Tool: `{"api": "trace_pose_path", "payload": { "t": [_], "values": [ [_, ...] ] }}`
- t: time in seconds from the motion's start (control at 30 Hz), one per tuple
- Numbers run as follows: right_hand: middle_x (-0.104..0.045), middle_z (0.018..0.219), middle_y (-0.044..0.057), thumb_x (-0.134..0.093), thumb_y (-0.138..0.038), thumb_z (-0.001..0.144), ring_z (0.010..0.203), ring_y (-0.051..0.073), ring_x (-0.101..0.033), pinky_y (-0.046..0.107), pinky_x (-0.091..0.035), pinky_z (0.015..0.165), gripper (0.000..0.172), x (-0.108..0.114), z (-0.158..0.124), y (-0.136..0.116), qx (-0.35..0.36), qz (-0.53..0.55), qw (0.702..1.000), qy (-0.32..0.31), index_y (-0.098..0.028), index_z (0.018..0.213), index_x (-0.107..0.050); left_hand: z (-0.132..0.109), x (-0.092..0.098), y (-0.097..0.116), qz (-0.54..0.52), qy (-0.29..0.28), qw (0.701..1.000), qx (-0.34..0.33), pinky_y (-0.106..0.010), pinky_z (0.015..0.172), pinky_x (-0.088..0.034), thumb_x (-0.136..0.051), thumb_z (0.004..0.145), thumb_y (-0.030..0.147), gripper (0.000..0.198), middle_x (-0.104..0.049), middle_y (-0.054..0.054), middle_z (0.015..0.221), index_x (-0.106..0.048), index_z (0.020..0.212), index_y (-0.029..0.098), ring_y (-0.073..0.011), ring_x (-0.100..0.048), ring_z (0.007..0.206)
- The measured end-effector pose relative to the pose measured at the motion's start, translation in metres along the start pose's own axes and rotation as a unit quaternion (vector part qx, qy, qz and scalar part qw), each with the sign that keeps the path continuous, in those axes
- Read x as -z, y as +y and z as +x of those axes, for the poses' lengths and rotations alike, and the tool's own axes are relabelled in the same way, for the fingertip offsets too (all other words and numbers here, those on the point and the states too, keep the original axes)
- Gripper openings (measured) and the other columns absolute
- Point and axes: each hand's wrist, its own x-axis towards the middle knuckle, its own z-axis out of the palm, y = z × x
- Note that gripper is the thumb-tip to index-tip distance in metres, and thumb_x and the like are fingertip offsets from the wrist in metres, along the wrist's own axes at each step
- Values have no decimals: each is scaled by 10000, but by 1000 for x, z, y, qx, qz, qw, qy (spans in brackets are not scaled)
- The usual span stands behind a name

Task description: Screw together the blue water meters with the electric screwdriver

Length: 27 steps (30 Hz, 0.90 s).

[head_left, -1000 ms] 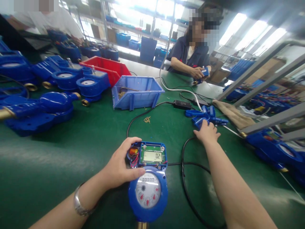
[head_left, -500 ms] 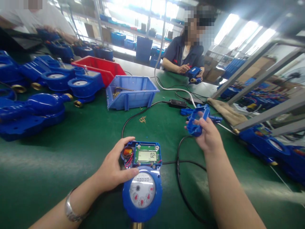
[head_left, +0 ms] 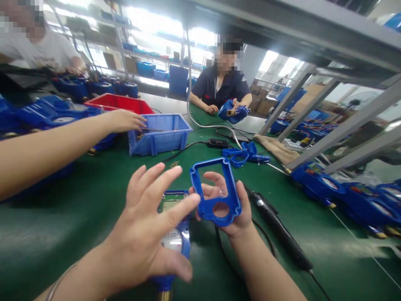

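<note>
My right hand grips a blue plastic cover, a hollow frame with a large window and a round hole, tilted up with its inner side towards me. Beside it is my left hand, fingers spread and holding nothing, its index fingertip close to the cover's left edge; whether they touch I cannot tell. Behind my left hand a blue water meter lies on the green table, its display and dial partly hidden. An electric screwdriver rests to the right of my right hand.
Another person's arm reaches in from the left over a blue bin. Small brass screws lie before the bin. More blue covers, cables and meters stand right. A co-worker opposite handles a meter.
My left hand has let go of the meter and risen beside the cover. My right hand has brought the cover left and nearer. Another person's arm has come in from the left.
</note>
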Motion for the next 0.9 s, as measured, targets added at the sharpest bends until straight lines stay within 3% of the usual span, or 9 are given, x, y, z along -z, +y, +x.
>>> {"api": "trace_pose_path", "payload": {
  "t": [0.1,0.23,0.43,0.63,0.9],
  "values": [
    [-663,987,96,-458,-590,810,853,225,-646,336,-512,651,496,-5,-4,8,-14,15,1000,-2,-221,1137,-504,16,-3,22,65,-21,997,-45,-594,1075,-83,-458,697,719,616,-410,-72,1411,-605,1135,312,-370,-222,1347],
    [-664,1012,84,-514,-571,786,864,226,-645,294,-516,573,494,-12,-8,12,-36,28,998,33,-208,1119,-554,22,-13,25,122,-40,992,-16,-612,1049,-78,-535,651,710,646,-435,-105,1403,-602,1154,310,-399,-232,1338],
    [-700,858,35,-628,-498,743,821,168,-649,314,-479,839,430,-14,-10,13,-41,38,993,102,-199,1052,-637,24,-23,20,158,-57,985,32,-618,1027,-85,-477,616,771,836,-390,-170,1422,-515,1273,255,-438,-245,1314],
    [-686,873,37,-682,-465,709,760,152,-637,276,-480,748,435,-13,-8,17,-27,12,993,114,-221,1061,-612,23,-28,19,192,-51,979,40,-615,1022,-100,-440,659,764,899,-411,-220,1395,-513,1266,105,-454,-250,1300],
    [-683,932,67,-640,-468,746,795,176,-647,284,-503,698,436,-10,-6,15,-6,-1,991,132,-190,1078,-594,25,-27,19,191,-61,978,54,-627,1022,-105,-342,740,730,860,-479,-230,1338,-556,1193,31,-458,-303,1279]
  ]
}}
